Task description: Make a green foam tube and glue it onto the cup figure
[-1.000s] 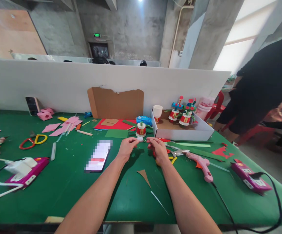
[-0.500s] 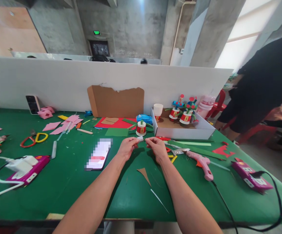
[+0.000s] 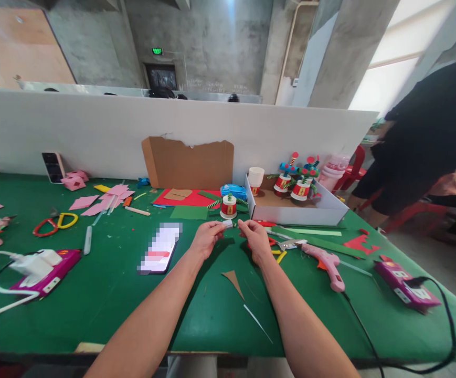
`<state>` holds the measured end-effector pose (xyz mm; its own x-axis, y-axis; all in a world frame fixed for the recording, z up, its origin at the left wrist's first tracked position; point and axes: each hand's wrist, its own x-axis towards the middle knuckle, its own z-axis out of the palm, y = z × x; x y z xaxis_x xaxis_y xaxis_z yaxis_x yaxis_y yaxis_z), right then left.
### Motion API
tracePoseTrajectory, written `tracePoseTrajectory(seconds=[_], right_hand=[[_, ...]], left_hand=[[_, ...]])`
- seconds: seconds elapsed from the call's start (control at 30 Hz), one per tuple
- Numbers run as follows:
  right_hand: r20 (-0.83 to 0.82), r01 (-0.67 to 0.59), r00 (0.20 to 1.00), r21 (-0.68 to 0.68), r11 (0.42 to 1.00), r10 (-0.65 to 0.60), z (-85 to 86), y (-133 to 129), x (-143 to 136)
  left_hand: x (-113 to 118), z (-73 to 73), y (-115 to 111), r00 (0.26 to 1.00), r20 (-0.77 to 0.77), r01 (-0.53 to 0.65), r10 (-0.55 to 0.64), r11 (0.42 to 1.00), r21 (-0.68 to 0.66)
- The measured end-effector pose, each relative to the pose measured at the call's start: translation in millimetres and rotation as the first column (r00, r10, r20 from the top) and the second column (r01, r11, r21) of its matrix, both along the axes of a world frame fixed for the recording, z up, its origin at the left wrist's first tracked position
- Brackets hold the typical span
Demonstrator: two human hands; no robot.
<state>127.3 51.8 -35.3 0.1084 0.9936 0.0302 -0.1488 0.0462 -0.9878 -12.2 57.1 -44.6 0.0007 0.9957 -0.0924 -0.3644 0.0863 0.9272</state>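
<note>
My left hand (image 3: 208, 239) pinches a small white piece of paper (image 3: 228, 223) between thumb and fingertips. My right hand (image 3: 256, 239) is close beside it with its fingers pinched together. What it holds, if anything, is too small to make out. Just beyond my hands stands a decorated paper cup (image 3: 228, 207), white and red, with green striped folded-paper arms and a green spring-like piece on top. Under my forearms lie a brown paper scrap (image 3: 233, 284) and a thin white strip (image 3: 257, 323) on the green table (image 3: 208, 325).
To the right lie scissors (image 3: 285, 244), a pink glue gun (image 3: 326, 265) and a purple power strip (image 3: 406, 286). A white box (image 3: 298, 216) behind holds finished cup figures. A phone (image 3: 160, 249) lies left, with red-and-yellow scissors (image 3: 56, 224) farther out. A person (image 3: 428, 121) stands at right.
My right hand has moved slightly to the right, so the gap between my fingertips is wider. My left hand keeps the white piece in about the same place.
</note>
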Motion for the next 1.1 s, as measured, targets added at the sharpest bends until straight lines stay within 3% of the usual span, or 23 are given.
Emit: tracePoseTrajectory(seconds=[0.53,0.8,1.1], right_hand=[[0.018,0.002,1.0,0.032,1.0,-0.003,2.3,-2.8,-4.1],[-0.018,-0.14,0.99,-0.094,0.986,0.139,2.9,-6.4,-4.0],[-0.01,-0.143,0.99,-0.157,0.977,0.143,4.7,-6.5,-3.1]], left_hand=[[-2.8,4.4,-1.0,0.98,0.198,0.071,-0.034,0.981,-0.182],[-0.3,2.3,-2.0,0.995,0.067,0.084,-0.078,0.992,-0.092],[0.7,-3.1,-2.0,0.993,-0.081,0.09,-0.092,0.996,-0.025]])
